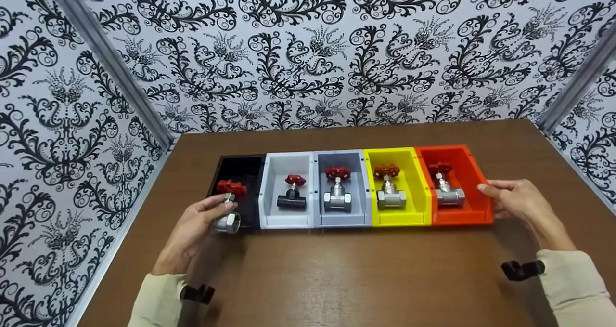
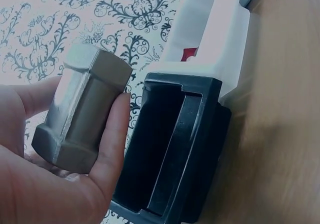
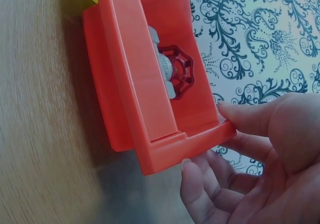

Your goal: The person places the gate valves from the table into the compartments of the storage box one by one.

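Note:
My left hand (image 1: 190, 223) grips a metal gate valve (image 1: 229, 222) with a red handwheel, held at the front of the black bin (image 1: 251, 173). In the left wrist view the valve's hex-ended body (image 2: 82, 109) lies between thumb and fingers, above and beside that bin. At the row's other end, my right hand (image 1: 522, 202) pinches the outer side wall of the red bin (image 1: 474, 180), thumb on the rim and fingers outside, as the right wrist view shows. Inside the red bin sits another metal valve (image 1: 450, 196), its handwheel (image 3: 181, 73) dark red.
Between those bins, joined side by side, stand a white bin (image 1: 288, 221) with a black-bodied valve (image 1: 291, 201), a grey bin (image 1: 342, 219) and a yellow bin (image 1: 402, 218), each with a metal valve. The brown table (image 1: 356, 274) meets patterned walls (image 1: 317, 52) behind and beside.

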The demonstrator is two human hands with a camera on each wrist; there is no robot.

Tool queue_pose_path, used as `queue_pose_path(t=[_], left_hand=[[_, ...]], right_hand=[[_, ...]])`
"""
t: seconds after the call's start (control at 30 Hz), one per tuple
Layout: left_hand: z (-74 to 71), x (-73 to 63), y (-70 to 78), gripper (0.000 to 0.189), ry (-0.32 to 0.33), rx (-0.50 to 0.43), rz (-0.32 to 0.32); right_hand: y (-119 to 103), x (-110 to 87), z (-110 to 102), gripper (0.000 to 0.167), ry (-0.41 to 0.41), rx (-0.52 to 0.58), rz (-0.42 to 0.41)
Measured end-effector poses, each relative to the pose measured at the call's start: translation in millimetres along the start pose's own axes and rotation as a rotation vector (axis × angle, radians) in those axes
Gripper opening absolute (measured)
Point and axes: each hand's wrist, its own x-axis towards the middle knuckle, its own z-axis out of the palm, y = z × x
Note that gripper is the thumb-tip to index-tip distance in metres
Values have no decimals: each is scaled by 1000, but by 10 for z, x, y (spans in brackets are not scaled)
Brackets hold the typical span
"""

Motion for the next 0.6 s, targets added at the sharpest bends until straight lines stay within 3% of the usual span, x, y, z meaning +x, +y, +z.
queue_pose_path(t=[0.6], left_hand=[[77, 218, 71, 49, -1, 69, -18]], right_hand=[[9, 4, -4, 73, 7, 1, -17]])
